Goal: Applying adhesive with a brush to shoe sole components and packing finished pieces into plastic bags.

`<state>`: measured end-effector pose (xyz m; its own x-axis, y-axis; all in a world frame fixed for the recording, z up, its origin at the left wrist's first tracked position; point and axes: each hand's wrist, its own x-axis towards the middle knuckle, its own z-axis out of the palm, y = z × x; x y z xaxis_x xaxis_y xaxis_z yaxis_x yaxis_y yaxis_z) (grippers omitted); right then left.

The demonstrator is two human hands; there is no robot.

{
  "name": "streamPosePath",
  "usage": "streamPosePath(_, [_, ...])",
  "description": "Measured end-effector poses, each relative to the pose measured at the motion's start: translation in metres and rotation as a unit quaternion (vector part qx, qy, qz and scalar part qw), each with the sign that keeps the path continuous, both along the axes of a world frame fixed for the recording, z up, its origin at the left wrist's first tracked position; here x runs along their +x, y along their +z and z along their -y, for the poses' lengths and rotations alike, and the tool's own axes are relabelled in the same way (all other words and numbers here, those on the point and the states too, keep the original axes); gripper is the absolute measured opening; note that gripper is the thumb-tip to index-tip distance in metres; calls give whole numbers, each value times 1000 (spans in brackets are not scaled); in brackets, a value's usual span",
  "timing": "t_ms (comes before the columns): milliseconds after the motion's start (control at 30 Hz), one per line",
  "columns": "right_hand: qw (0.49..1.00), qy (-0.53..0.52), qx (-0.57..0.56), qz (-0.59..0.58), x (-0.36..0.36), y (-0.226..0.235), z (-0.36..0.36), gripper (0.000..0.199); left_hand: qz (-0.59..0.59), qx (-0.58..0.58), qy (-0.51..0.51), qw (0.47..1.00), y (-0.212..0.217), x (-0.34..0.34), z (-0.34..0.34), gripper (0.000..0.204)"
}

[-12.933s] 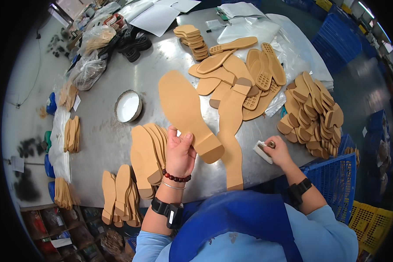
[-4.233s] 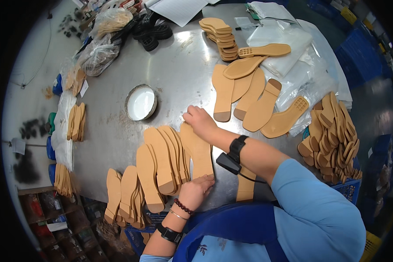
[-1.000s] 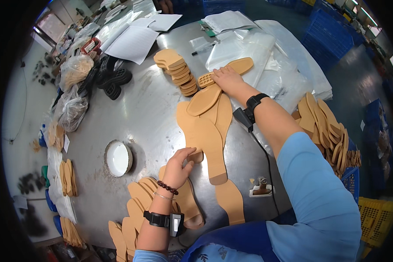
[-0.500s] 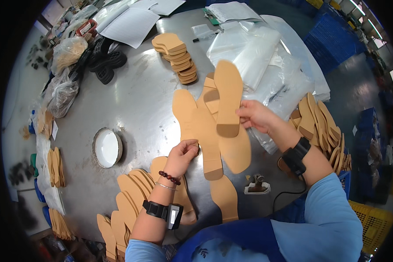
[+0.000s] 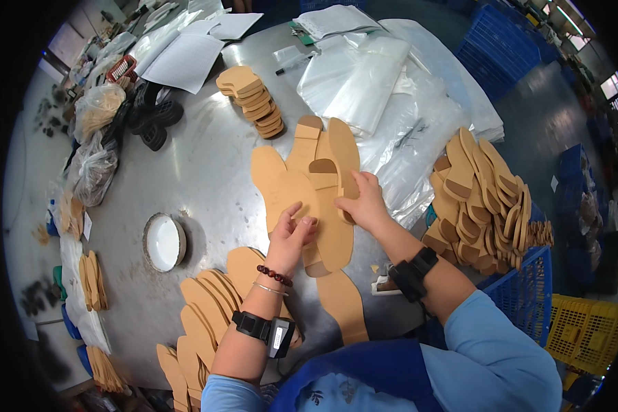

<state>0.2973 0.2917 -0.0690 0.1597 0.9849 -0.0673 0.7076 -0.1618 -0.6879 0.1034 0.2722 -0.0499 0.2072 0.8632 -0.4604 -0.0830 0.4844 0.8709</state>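
Observation:
My right hand [image 5: 365, 203] pinches a tan shoe insole [image 5: 344, 147] between thumb and fingers, tilted partly on edge above a spread of overlapping insoles [image 5: 292, 196]. My left hand [image 5: 292, 237] hovers over or rests lightly on the near side of that spread, its fingers bent but apart, gripping nothing. Several of these insoles have brown heel ends. One lone insole [image 5: 343, 309] lies below the spread, towards my body. Beside my left forearm, rows of fanned insoles [image 5: 209, 295] lie on the metal table [image 5: 216, 185].
A stack of small tan pieces [image 5: 250, 99] stands at the far side. Clear plastic bags [image 5: 371, 82] lie far right. A white bowl [image 5: 165, 242] sits left. Piled insoles [image 5: 484, 199] rise over a blue crate [image 5: 529, 288] on the right. Black soles [image 5: 154, 117] lie far left.
My right hand has come down with its insole, which has turned from flat-facing to edge-tilted. My left fingers have loosened and spread off the insole edge. The whole view has shifted slightly.

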Motion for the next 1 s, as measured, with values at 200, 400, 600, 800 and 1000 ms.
streamPosePath(200, [875,347,-227,-248,7,24,8,43,251,-13,25,967,20,-18,16,48])
streamPosePath(400, [785,516,243,240,14,18,-28,21,347,-79,134,925,27,-63,33,40])
streamPosePath(600, [912,390,83,102,54,64,-41,16,23,-8,156,987,27,-103,77,59])
streamPosePath(800, [791,37,-65,-608,-2,56,-5,21,-6,33,108,994,41,-110,98,92])
streamPosePath(1000, [851,102,-151,-492,-90,37,57,55,360,-8,75,930,44,-80,83,75])
